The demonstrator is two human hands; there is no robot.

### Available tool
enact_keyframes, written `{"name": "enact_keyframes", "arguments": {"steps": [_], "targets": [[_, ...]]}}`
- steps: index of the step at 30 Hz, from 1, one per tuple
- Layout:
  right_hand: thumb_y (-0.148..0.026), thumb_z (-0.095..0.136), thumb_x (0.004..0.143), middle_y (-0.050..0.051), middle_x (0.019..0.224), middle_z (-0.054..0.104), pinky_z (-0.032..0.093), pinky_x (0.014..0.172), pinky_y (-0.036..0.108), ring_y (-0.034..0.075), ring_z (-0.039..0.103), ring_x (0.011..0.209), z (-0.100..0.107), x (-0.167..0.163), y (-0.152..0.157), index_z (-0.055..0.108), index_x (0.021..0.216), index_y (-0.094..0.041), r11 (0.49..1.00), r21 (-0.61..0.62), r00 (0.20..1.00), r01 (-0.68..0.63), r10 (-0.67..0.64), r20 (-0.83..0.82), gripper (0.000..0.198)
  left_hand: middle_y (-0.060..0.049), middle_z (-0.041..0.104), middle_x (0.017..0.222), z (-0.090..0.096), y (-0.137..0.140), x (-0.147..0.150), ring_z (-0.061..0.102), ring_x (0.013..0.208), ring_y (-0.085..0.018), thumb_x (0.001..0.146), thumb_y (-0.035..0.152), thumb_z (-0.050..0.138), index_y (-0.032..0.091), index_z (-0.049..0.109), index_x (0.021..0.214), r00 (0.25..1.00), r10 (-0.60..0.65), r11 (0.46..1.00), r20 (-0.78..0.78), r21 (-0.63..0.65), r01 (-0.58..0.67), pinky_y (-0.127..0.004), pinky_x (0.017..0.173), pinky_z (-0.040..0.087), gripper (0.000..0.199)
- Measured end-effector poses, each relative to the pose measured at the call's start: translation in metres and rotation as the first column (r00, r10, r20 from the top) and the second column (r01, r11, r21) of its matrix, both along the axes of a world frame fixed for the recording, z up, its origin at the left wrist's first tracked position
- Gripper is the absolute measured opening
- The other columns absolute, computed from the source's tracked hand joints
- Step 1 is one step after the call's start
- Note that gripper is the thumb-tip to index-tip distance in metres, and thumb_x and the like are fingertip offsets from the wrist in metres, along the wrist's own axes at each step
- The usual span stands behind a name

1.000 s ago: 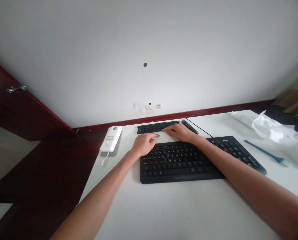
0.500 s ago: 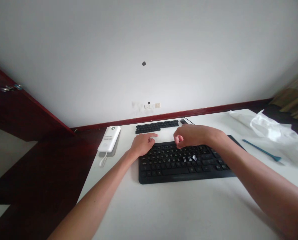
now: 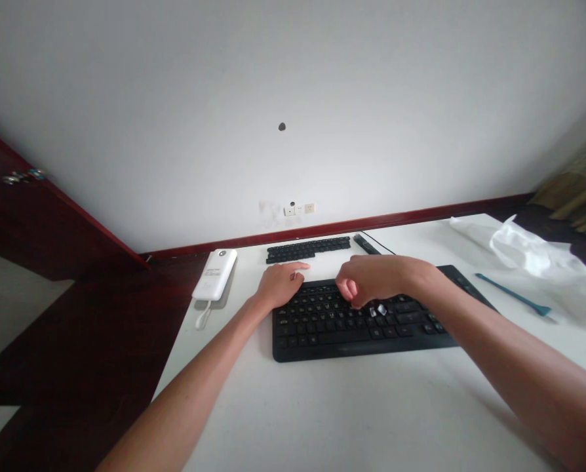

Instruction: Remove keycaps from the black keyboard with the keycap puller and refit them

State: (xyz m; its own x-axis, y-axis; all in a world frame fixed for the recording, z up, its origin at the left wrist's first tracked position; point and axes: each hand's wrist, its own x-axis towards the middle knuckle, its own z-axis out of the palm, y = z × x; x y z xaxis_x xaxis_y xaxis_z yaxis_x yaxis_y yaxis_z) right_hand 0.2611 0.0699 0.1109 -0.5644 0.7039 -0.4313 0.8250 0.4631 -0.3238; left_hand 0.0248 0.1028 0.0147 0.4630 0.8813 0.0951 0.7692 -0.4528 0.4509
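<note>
A black keyboard [image 3: 352,337] lies on the white table, with two small bright white spots [image 3: 377,311] among its keys. My left hand [image 3: 280,285] rests at the keyboard's upper left corner, its index finger stretched out past the back edge. Over the upper middle keys is my right hand [image 3: 366,278], its fingers curled down and pressed together. Whatever sits between those fingertips is hidden by the hand. Behind the keyboard, black keycaps [image 3: 307,250] are set out in rows.
At the left stands a white power bank [image 3: 215,275] with a strap. A dark slim object [image 3: 366,244] with a cord lies behind my right hand. To the right are a blue stick-like tool [image 3: 513,294] and crumpled white plastic [image 3: 543,259]. A wall is behind the table [image 3: 293,413].
My right hand has moved slightly left and towards me, lower over the keys, and now covers one of the white spots seen before. My left hand has stayed in place.
</note>
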Motion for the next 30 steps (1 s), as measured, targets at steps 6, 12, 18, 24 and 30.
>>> {"name": "enact_keyframes", "arguments": {"steps": [6, 12, 18, 24, 30], "targets": [[-0.011, 0.067, 0.075, 0.002, 0.084, 0.078, 0.046, 0.069, 0.029, 0.021, 0.07, 0.079, -0.031, 0.019, 0.036, 0.072, 0.078, -0.022, 0.946, 0.282, 0.974, 0.16, -0.105, -0.203, 0.012, 0.001, 0.072, 0.073, -0.004, 0.001, 0.001, 0.069, 0.074, -0.02, 0.093, 0.02, 0.051, 0.031, 0.076, 0.123, 1.0, 0.009, 0.999, 0.004, 0.039, -0.009, -0.03, 0.082, 0.05, 0.04], [-0.02, 0.067, 0.079, 0.003, 0.084, 0.078, 0.047, 0.073, 0.029, 0.022, 0.07, 0.082, -0.067, 0.035, 0.064, 0.075, 0.083, -0.022, 0.925, 0.283, 0.946, 0.253, -0.176, -0.272, 0.009, 0.002, 0.069, 0.068, -0.006, 0.002, 0.001, 0.066, 0.068, -0.019, 0.093, 0.019, 0.052, 0.032, 0.076, 0.121, 1.0, 0.008, 0.998, 0.02, 0.055, -0.009, -0.03, 0.077, 0.049, 0.039], [-0.024, 0.063, 0.084, 0.002, 0.086, 0.079, 0.047, 0.074, 0.029, 0.02, 0.07, 0.08, -0.066, 0.032, 0.062, 0.078, 0.085, -0.022, 0.949, 0.189, 0.937, 0.25, -0.188, -0.296, 0.016, 0.001, 0.071, 0.071, -0.005, 0.002, 0.001, 0.067, 0.071, -0.019, 0.093, 0.02, 0.053, 0.031, 0.076, 0.121, 1.0, 0.006, 0.999, 0.012, 0.05, -0.007, -0.03, 0.078, 0.05, 0.038], [-0.024, 0.061, 0.085, 0.005, 0.087, 0.078, 0.046, 0.073, 0.029, 0.02, 0.069, 0.08, -0.056, 0.028, 0.057, 0.077, 0.087, -0.021, 0.946, 0.212, 0.945, 0.244, -0.183, -0.27, 0.017, 0.001, 0.071, 0.072, -0.002, 0.001, 0.001, 0.068, 0.072, -0.019, 0.093, 0.02, 0.052, 0.03, 0.076, 0.122, 1.0, 0.009, 0.999, 0.005, 0.043, -0.009, -0.03, 0.079, 0.05, 0.039], [-0.027, 0.07, 0.083, 0.005, 0.093, 0.079, 0.05, 0.075, 0.028, 0.021, 0.072, 0.088, -0.055, 0.022, 0.051, 0.078, 0.1, -0.021, 0.99, 0.079, 0.931, 0.119, -0.084, -0.356, 0.019, 0.001, 0.073, 0.075, 0.001, -0.001, 0.002, 0.07, 0.077, -0.02, 0.094, 0.018, 0.051, 0.029, 0.076, 0.122, 1.0, 0.008, 1.0, 0.005, 0.03, -0.008, -0.031, 0.084, 0.052, 0.039]]}}
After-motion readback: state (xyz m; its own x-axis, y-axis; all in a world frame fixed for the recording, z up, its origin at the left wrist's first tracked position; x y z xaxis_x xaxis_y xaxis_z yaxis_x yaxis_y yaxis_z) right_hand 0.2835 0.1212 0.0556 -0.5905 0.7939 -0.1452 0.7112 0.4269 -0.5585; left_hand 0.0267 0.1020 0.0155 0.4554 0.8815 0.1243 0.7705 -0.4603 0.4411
